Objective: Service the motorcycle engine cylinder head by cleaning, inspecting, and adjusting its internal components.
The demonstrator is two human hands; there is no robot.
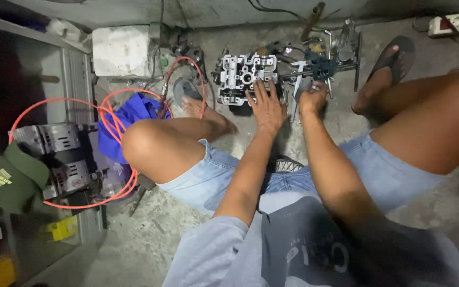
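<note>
Cylinder head (246,78) on the concrete floor (150,239) between the person's feet, left hand (266,108) spread flat against its near edge, right hand (313,99) fisted around a metal tool (299,79) just beside it, orange hose (113,114) coiled at left.

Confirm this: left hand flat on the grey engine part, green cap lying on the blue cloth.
Wrong about the cap. The head view shows the green cap on the grey motor unit, beside the blue cloth. The left hand does rest on the engine part.
</note>
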